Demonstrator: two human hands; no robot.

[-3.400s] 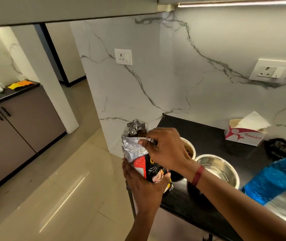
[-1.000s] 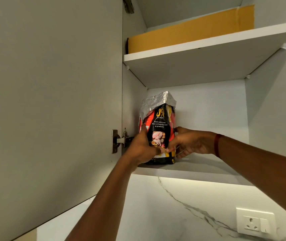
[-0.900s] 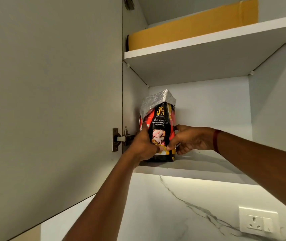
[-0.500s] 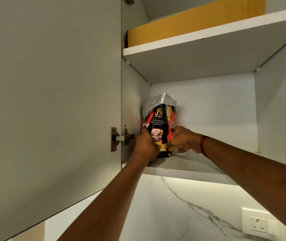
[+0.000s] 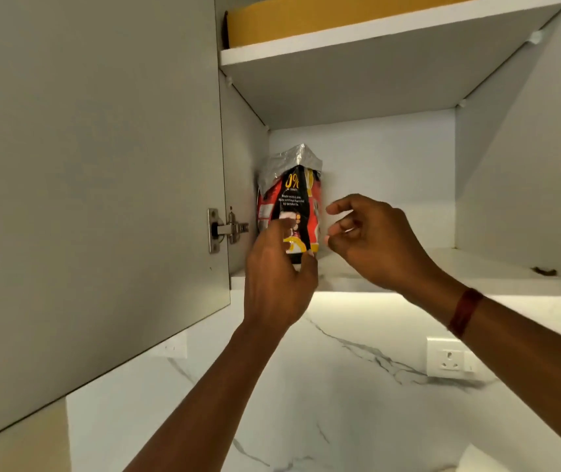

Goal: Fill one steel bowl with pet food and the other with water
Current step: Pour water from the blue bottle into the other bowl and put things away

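**Q:** Where is the pet food, and how would it handle?

**A:** The pet food bag (image 5: 289, 202) stands upright on the lower cabinet shelf (image 5: 408, 270), tucked into the left back corner against the cabinet's side wall. It is a red, black and yellow pouch with its crumpled silver foil top folded over. I judge it soft and crinkly, fairly light, and likely to slump or spill if squeezed near that loose top. The firmer middle or the base looks the better place to take hold, one palm on each side.

**Q:** What are your hands doing?

**A:** My left hand (image 5: 277, 284) is raised in front of the bag's lower part, fingers loosely curled, its grip closed on nothing. I cannot tell whether a fingertip brushes the bag. My right hand (image 5: 371, 243) hovers just beside the bag on the right, fingers apart and half curled, empty and clear of the bag. A dark red band circles that wrist.

**Q:** What else is around, and does anything block the way?

**A:** The grey cabinet door (image 5: 92, 182) hangs open on the left, its metal hinge (image 5: 224, 229) near the bag. Above is an upper shelf (image 5: 374, 32) holding something flat and yellow. The rest of the lower shelf is bare apart from a small dark speck at the far right. Below, a lit marble wall carries a white socket (image 5: 451, 359). No steel bowls or bench are in view.
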